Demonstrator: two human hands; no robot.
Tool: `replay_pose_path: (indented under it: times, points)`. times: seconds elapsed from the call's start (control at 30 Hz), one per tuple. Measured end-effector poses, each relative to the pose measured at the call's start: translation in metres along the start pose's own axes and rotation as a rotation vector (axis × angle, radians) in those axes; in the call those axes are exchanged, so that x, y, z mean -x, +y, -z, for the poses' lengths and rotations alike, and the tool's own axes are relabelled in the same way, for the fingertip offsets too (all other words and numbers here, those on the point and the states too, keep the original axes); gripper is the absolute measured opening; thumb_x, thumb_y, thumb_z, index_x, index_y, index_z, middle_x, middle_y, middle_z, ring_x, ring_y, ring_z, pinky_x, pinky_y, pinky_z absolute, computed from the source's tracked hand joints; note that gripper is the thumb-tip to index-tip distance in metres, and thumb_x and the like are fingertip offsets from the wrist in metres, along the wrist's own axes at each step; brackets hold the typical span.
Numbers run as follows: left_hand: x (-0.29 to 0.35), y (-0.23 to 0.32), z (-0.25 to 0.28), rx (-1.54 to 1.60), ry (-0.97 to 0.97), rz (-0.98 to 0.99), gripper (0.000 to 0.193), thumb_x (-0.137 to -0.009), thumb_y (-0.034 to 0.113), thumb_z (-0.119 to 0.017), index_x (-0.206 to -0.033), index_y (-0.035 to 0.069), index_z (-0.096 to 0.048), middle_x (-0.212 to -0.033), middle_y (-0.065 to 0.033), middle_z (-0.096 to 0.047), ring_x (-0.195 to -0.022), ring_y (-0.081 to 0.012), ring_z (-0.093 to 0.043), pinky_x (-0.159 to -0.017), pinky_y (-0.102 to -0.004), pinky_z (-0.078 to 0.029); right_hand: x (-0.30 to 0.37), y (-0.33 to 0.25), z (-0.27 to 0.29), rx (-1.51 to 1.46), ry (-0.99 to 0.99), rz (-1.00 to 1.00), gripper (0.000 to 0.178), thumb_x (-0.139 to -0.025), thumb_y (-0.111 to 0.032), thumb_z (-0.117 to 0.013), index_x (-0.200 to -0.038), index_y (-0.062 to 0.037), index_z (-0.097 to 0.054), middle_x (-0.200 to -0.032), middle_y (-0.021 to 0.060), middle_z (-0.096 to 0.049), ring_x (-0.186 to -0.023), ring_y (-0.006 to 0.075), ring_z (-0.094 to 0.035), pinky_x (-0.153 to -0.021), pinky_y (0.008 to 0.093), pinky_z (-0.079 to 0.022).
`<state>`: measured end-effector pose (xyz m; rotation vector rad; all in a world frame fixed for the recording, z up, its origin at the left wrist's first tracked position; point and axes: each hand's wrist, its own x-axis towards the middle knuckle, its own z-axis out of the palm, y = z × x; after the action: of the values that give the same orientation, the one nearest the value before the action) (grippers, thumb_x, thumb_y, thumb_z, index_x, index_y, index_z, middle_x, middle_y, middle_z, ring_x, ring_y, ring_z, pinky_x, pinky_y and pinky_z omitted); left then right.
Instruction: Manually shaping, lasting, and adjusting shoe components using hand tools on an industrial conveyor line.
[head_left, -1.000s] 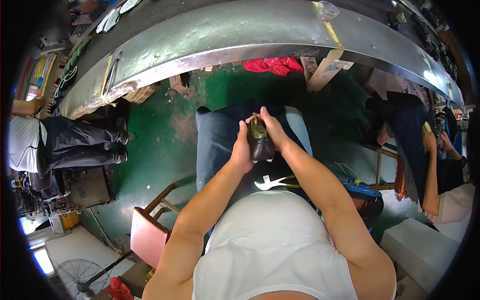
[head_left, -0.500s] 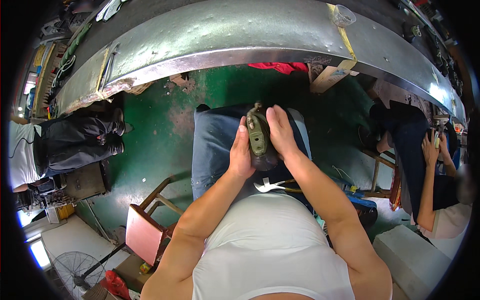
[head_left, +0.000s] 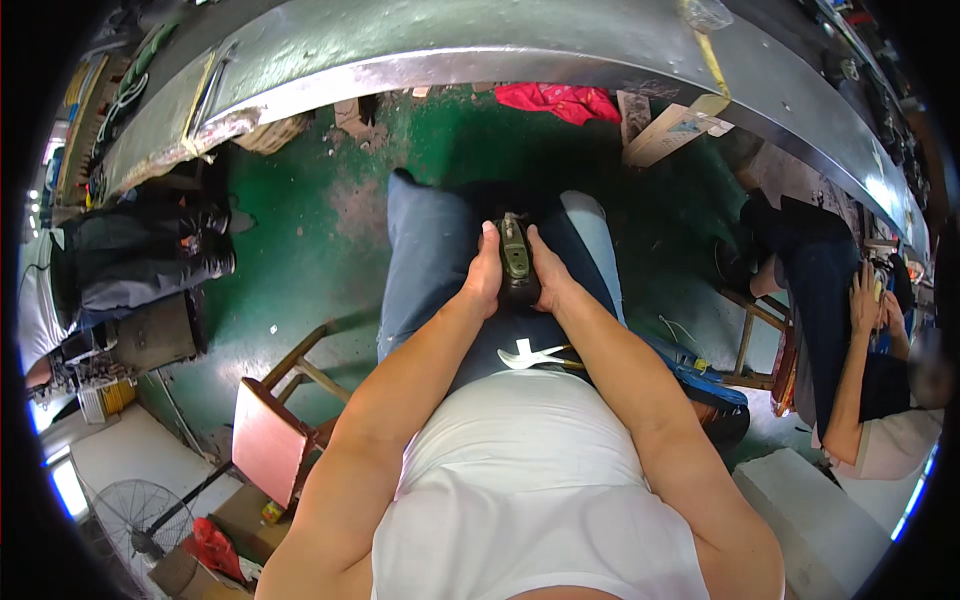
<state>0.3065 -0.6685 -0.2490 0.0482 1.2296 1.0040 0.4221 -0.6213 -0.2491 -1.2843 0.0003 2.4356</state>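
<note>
Above my lap, a dark shoe on an olive-green last (head_left: 515, 262) is held upright between my two hands. The last's flat top has a small dark hole, and the rounded dark end points toward me. My left hand (head_left: 485, 272) presses its left side, thumb pointing away from me. On the opposite side my right hand (head_left: 548, 268) grips it, fingers curled partly out of sight beneath. A white-headed hand tool (head_left: 530, 357) lies across my lap by my waist, its handle running right under my forearm.
A long metal workbench (head_left: 450, 65) curves across the front. A pink-seated stool (head_left: 270, 435) and a fan (head_left: 140, 520) are at the left. One person (head_left: 130, 280) stands left; another (head_left: 850, 330) sits right, hands at work. Red cloth (head_left: 560, 102) lies beneath the bench.
The shoe on its last has come down nearer my lap and stands straighter. Both hands have moved with it, and their fingers have closed round its sides. My view has shifted slightly.
</note>
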Motion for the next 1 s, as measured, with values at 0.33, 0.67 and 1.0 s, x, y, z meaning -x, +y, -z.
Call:
replay_pose_path:
  times: [0.33,0.67,1.0]
  points:
    - [-0.019,0.011,-0.033,-0.080,0.072,-0.050,0.056,-0.107,0.047,-0.034,-0.152,0.014,-0.040,-0.135,-0.0093,-0.058,-0.117,-0.0218,-0.058,-0.097,-0.0363,-0.049,0.003,0.006,0.015,-0.072,0.197,0.149,0.052,-0.106,-0.052,-0.031,-0.122,-0.0123,-0.061,-0.113,0.0084,-0.067,-0.101,0.0252,-0.066,-0.088,0.0430,-0.055]
    - [-0.049,0.006,-0.046,-0.249,0.094,-0.168,0.052,-0.106,0.043,-0.040,-0.142,0.008,-0.051,-0.123,-0.0094,-0.064,-0.111,-0.0217,-0.060,-0.097,-0.0346,-0.047,0.004,0.008,0.033,-0.181,0.052,0.346,0.051,-0.107,-0.050,-0.032,-0.123,-0.0112,-0.060,-0.115,0.0097,-0.066,-0.105,0.0264,-0.065,-0.093,0.0426,-0.052]
    - [0.121,0.040,-0.003,-0.435,-0.492,-0.698,0.109,-0.087,0.043,-0.076,-0.157,0.001,-0.003,-0.159,-0.0135,-0.023,-0.146,-0.0268,-0.025,-0.120,-0.0419,-0.022,0.092,0.018,-0.034,1.001,0.172,1.161,0.056,-0.106,-0.044,-0.041,-0.131,0.0050,-0.053,-0.120,0.0211,-0.063,-0.115,0.0328,-0.061,-0.099,0.0371,-0.045]
